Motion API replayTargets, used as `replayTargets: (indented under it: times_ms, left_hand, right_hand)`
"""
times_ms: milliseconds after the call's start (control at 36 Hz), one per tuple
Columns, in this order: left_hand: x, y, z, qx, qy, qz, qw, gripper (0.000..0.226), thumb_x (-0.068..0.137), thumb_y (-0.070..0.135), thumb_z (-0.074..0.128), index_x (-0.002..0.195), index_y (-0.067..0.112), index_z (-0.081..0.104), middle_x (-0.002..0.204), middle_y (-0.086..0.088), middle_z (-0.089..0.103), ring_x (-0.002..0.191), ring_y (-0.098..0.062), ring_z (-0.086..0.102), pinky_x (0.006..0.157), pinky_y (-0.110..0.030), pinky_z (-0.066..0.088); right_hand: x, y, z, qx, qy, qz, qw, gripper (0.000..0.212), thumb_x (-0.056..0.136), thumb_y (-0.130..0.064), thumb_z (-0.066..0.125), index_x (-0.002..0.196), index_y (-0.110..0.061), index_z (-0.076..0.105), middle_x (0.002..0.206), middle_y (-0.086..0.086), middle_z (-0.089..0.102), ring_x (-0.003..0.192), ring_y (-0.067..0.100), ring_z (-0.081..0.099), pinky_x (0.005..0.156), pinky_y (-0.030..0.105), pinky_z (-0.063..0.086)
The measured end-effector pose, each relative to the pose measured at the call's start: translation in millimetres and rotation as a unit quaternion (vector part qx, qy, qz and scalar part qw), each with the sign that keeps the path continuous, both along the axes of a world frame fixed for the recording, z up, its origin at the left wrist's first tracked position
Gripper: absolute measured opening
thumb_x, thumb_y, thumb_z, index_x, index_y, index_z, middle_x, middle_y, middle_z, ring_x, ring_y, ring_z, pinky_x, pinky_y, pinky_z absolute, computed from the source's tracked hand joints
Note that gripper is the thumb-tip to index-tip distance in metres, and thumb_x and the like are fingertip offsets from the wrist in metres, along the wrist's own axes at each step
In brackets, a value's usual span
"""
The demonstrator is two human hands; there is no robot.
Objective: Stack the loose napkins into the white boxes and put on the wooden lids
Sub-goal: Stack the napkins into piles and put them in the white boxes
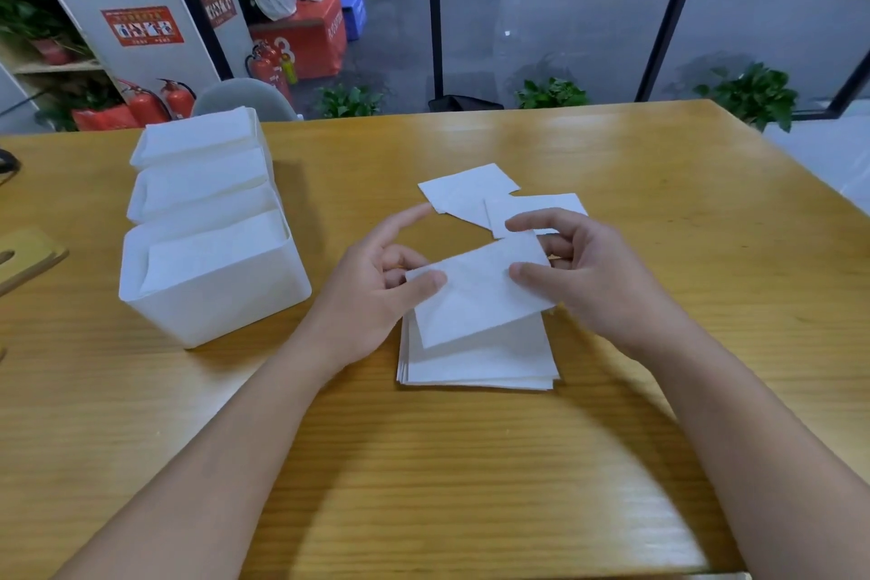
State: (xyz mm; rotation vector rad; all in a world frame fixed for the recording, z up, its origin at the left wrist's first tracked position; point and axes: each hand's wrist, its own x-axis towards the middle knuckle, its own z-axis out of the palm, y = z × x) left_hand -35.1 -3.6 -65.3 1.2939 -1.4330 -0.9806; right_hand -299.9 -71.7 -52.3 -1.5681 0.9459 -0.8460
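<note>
Both hands hold one white napkin (475, 292) just above a stack of napkins (475, 363) on the wooden table (471, 462). My left hand (376, 292) pinches its left edge with the thumb on top. My right hand (588, 268) pinches its right edge. Two loose napkins, one (463, 191) and another (527, 207), lie flat beyond the hands. Three white boxes stand in a row at the left: the nearest box (212, 297), the middle box (197, 188) and the far box (193, 137), each with napkins inside. None has a lid on.
A wooden lid (26, 257) lies at the table's left edge, partly out of view. A grey chair back (242, 97) rises behind the table. Beyond a glass wall are potted plants, fire extinguishers and a seated person.
</note>
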Motion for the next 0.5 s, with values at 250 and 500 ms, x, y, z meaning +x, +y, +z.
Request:
replayTargets:
  times_ms: [250,500]
  left_hand:
    - [7.3,2.6,-3.6,0.04,-0.036,-0.024,0.998,0.055,0.097,0.028,0.084,0.143,0.048,0.064,0.112,0.0,0.074,0.087,-0.027,0.068,0.083,-0.034,0.052]
    - [12.5,5.8,-7.6,-0.002,-0.243,-0.017,0.97,0.047,0.093,0.033,0.085,0.134,0.049,0.07,0.108,0.015,0.067,0.079,-0.009,0.054,0.073,-0.018,0.047]
  right_hand:
    - [-11.7,-0.4,5.2,-0.015,0.192,0.101,0.976,0.04,0.091,-0.019,0.084,0.121,-0.039,0.069,0.088,-0.004,0.078,0.078,0.018,0.072,0.072,0.037,0.053]
    - [-9.0,-6.6,-5.3,-0.114,0.275,0.04,0.954,0.038,0.075,-0.052,0.094,0.104,-0.039,0.074,0.092,-0.011,0.067,0.067,0.003,0.055,0.064,0.017,0.045]
